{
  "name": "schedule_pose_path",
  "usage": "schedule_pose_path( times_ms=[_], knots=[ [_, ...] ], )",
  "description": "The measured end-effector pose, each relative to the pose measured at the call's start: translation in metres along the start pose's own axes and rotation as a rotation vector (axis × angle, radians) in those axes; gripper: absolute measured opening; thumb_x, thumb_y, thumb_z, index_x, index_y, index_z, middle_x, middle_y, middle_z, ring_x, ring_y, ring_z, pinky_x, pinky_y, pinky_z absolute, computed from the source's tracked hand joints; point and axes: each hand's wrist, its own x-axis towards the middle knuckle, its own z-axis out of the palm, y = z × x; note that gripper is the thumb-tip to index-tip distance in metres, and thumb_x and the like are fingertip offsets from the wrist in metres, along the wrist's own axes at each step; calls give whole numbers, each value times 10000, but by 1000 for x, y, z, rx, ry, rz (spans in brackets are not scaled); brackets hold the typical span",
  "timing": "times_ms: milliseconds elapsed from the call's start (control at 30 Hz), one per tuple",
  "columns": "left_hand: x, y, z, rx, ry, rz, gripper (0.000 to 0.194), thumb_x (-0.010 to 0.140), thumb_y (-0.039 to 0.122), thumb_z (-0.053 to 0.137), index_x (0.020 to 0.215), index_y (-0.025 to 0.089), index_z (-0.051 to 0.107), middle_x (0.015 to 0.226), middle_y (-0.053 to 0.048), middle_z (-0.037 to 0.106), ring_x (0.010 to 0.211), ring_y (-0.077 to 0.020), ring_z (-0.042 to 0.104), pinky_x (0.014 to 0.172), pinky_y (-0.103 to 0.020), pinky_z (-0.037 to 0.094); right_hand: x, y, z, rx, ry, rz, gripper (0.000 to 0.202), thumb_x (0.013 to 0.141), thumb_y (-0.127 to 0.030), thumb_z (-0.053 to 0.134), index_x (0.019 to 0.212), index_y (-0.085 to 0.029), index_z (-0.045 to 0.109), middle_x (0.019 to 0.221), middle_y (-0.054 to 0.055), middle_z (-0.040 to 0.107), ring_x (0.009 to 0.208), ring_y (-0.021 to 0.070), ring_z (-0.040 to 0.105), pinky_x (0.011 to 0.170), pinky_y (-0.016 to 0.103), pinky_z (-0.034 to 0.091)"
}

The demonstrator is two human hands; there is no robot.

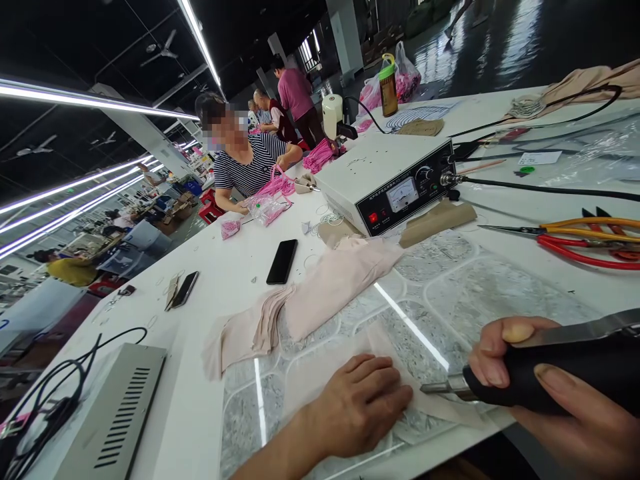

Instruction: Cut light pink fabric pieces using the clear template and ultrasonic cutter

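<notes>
My left hand [357, 403] lies palm down on a thin pale pink piece of fabric [313, 373], fingers slightly bent and pressing it against a marbled mat [460, 293]. My right hand [520, 360] is wrapped around a black handheld ultrasonic tool [560, 363]. Its pointed metal tip touches or hovers just over the fabric, close beside my left fingertips; which of the two I cannot tell. Beyond my left hand, a stack of pale pink fabric pieces [345, 280] lies across the mat's far edge, and more folded pieces [250, 330] sit to its left.
Behind the mat stands a white control box [385, 177] with a dial and cable. Pliers and scissors [590, 240] lie at right. Two phones [282, 261] and a grey vented box [117, 413] are at left. Across the table, a person in a striped shirt [245, 163] handles pink straps.
</notes>
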Motion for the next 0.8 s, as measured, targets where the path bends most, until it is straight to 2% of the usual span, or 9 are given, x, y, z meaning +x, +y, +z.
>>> schedule_pose_path(
  times_ms=[133,300,400,567,633,733,800],
  knots=[
    [-1,1,2,-2,0,-9,234,960,210,465,1155,123,562,1070,-95,633,1141,-218,558,991,-361,457,-2,2,-8,-13,46,-8,347,550,-442,753,805,-289,574,726,40,487,556,231,506,462,421,495],
    [-1,4,4,-7,-14,-45,272,959,244,483,1186,105,542,1076,-110,629,1150,-234,556,992,-380,469,-4,4,-16,-9,69,-1,380,511,-448,764,804,-296,575,727,40,492,576,243,521,469,433,504],
    [-1,5,5,-14,-17,-58,314,953,255,499,1218,88,520,1090,-118,628,1150,-246,554,992,-392,473,-4,-1,-12,-6,70,13,363,536,-438,760,825,-300,588,725,37,494,561,233,515,448,419,501],
    [-1,6,6,-7,-7,-67,302,947,266,516,1206,110,535,1072,-100,622,1149,-251,546,1001,-390,467,-4,-9,2,-31,-43,-41,220,708,-399,682,875,-279,607,734,31,511,507,171,499,418,339,490],
    [-2,7,6,-1,-7,-72,285,949,270,511,1194,126,544,1069,-94,614,1155,-250,539,1001,-390,465,-4,-10,4,-36,-78,-63,194,735,-378,662,890,-276,603,742,27,516,503,160,503,428,328,495],
    [-2,7,7,3,-15,-81,275,956,274,497,1193,142,542,1068,-91,604,1168,-241,529,1004,-388,460,-5,-9,-1,-42,-79,-96,197,743,-374,655,901,-275,593,746,22,511,501,157,495,422,321,490],
    [-3,7,7,7,-14,-81,273,955,270,497,1193,144,540,1071,-90,601,1172,-241,525,1005,-390,457,-5,-7,-11,-40,-49,-139,210,758,-392,629,927,-276,585,749,24,499,513,160,486,420,321,478]
  ],
)
